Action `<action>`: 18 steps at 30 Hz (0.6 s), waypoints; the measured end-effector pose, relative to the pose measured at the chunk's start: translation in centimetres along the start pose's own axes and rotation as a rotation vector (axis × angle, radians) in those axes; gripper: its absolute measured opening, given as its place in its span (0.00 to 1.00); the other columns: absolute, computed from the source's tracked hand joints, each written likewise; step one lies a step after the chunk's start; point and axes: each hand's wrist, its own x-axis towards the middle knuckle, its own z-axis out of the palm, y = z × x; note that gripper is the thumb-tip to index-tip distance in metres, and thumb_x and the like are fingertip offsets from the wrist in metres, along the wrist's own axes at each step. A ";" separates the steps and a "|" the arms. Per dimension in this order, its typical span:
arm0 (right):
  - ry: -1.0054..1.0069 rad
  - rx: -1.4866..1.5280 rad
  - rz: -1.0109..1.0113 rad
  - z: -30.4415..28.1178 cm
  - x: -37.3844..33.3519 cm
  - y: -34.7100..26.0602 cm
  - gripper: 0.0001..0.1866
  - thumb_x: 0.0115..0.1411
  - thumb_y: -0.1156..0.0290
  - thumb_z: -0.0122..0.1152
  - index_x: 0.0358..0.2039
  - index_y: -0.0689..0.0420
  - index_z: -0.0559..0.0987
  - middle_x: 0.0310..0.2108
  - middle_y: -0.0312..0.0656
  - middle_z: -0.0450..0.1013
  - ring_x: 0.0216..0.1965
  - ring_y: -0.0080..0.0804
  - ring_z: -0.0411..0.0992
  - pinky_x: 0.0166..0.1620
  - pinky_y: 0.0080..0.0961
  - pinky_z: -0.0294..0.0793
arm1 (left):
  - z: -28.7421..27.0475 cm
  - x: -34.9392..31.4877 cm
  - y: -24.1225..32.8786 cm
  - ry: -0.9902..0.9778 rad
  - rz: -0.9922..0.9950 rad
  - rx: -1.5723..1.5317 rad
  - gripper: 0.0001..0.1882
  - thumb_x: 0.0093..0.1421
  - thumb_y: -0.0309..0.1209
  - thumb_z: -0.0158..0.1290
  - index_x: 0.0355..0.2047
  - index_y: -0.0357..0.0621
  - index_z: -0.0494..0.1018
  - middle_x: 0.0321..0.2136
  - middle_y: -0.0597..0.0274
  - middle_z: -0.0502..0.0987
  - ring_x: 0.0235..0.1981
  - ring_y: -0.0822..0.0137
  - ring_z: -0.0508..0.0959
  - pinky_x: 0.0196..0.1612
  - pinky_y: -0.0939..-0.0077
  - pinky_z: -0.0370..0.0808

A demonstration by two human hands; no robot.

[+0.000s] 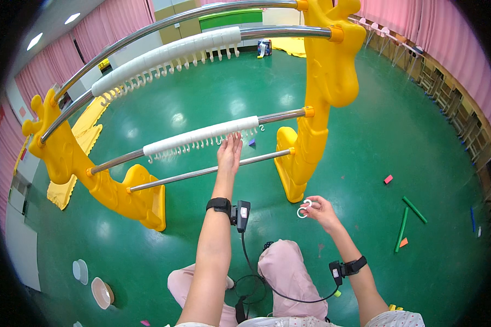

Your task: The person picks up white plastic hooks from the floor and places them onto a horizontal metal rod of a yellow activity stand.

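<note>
A clothes rack stands before me, with yellow giraffe-shaped ends (317,98) joined by several metal bars. White plastic hooks are packed side by side along the upper bar (166,57) and the middle bar (196,135), their curled ends hanging down. My left hand (230,152) reaches up to the right part of the middle row, fingers stretched out at the hooks; contact is hard to make out. Low at the right, away from the rack, my right hand (323,212) pinches a loose white S-shaped hook (302,211) between thumb and fingers.
Two bowls (102,293) lie on the green floor at the lower left. Green sticks (402,229) and small coloured blocks (388,179) are scattered at the right. Yellow cloth (84,136) lies behind the rack's left end. A black cable (289,297) links my wrist straps.
</note>
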 end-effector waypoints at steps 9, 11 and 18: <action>-0.046 -0.001 0.025 1.2 0.8 0.9 0.16 0.55 0.79 0.51 0.45 0.66 0.65 0.36 0.48 0.72 0.36 0.31 0.73 0.37 0.21 0.73 | -0.3 0.5 -0.2 -0.008 0.116 -0.018 0.12 0.57 0.24 0.48 0.42 0.37 0.66 0.42 0.59 0.71 0.48 0.63 0.69 0.54 0.73 0.66; -0.012 -0.010 0.066 1.1 1.1 1.0 0.17 0.55 0.79 0.51 0.46 0.66 0.65 0.36 0.48 0.72 0.36 0.31 0.73 0.37 0.21 0.73 | 0.2 0.3 -0.2 -0.018 0.110 -0.031 0.12 0.57 0.24 0.48 0.42 0.36 0.65 0.42 0.59 0.71 0.48 0.61 0.69 0.55 0.73 0.66; -0.022 -0.005 0.083 1.9 1.7 1.9 0.17 0.55 0.79 0.51 0.47 0.66 0.65 0.36 0.48 0.72 0.36 0.31 0.73 0.37 0.22 0.74 | -0.3 0.5 1.0 -0.023 0.053 -0.062 0.12 0.55 0.25 0.50 0.40 0.36 0.67 0.40 0.57 0.72 0.46 0.64 0.71 0.52 0.72 0.68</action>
